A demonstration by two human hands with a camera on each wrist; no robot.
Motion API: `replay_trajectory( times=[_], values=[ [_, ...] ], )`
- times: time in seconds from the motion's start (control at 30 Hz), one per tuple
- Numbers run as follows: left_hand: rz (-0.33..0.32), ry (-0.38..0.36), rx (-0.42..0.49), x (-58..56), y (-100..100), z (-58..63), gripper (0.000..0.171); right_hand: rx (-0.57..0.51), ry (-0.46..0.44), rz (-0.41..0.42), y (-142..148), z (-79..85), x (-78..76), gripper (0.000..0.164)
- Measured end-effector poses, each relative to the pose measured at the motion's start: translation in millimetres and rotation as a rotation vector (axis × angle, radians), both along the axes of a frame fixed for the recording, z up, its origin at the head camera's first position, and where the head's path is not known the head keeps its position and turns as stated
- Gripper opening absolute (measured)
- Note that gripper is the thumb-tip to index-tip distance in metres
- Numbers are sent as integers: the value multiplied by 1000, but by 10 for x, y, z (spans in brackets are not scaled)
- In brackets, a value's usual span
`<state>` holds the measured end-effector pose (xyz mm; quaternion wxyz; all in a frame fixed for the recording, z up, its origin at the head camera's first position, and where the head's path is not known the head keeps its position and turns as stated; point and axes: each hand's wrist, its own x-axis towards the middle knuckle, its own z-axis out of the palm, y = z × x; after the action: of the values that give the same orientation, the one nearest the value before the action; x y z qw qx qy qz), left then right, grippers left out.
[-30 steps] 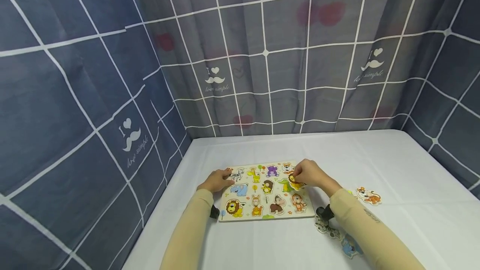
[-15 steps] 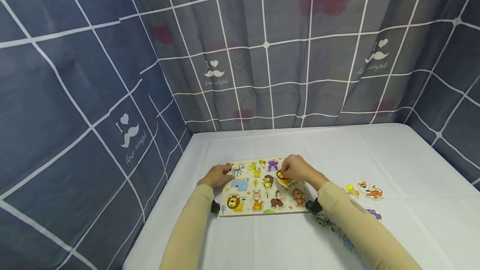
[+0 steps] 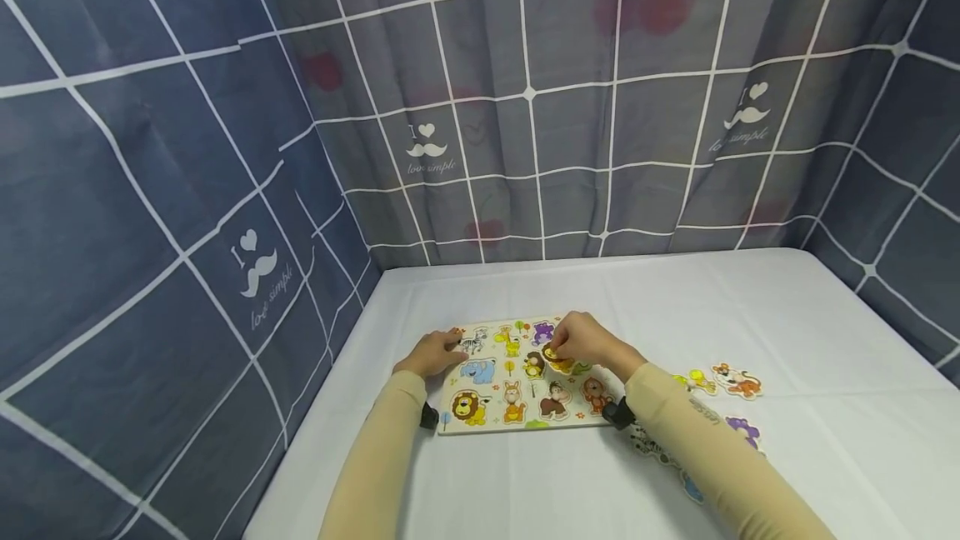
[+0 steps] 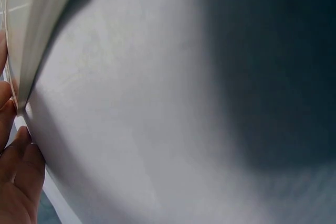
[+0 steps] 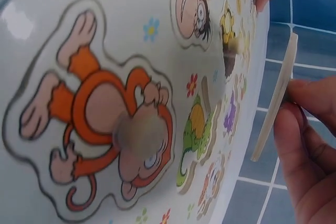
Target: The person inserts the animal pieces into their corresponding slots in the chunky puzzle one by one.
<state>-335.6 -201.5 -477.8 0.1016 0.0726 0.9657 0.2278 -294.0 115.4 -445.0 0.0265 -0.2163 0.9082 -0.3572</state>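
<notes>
A wooden animal puzzle board lies flat on the white table. My right hand pinches a lion puzzle piece above the board's right half, near the hedgehog. In the right wrist view the held piece is edge-on, raised off the board, thumb and fingers at its back. A monkey piece with a blurred knob sits in the board there; a crocodile picture shows beyond. My left hand rests on the board's left edge, thumb over the top; only its fingertips show in the left wrist view.
Loose pieces lie right of the board: a tiger, a yellow piece, a purple one, a zebra and a blue one, some partly under my right sleeve. Grey checked curtains stand behind.
My right hand has moved left over the board with the lion piece, from beside the crocodile toward the hedgehog. My left hand keeps its place on the board's edge.
</notes>
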Motion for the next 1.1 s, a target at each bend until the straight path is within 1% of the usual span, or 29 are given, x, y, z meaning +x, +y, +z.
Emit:
replay_trajectory(
  times=[0.1,0.23,0.37,0.47,0.7,0.9,1.1],
  values=[
    [0,1,4,2,-2,-6,58,-6,9,12,-34,-10,11,12],
    [15,-19,3,15,-24,-5,58,-9,7,36,-111,-32,14,15],
    [15,-17,-6,15,-30,3,58,-15,3,41,-167,-45,16,18],
    [4,-11,-5,8,-23,5,58,-17,15,42,-191,-38,20,17],
    [10,-19,1,16,5,27,59,-18,-15,42,-259,2,32,15],
    [9,-4,-4,16,31,65,58,-42,-15,68,-301,-14,43,14],
    [24,-28,-1,45,23,59,60,-49,-8,115,-355,-75,47,15]
  ],
)
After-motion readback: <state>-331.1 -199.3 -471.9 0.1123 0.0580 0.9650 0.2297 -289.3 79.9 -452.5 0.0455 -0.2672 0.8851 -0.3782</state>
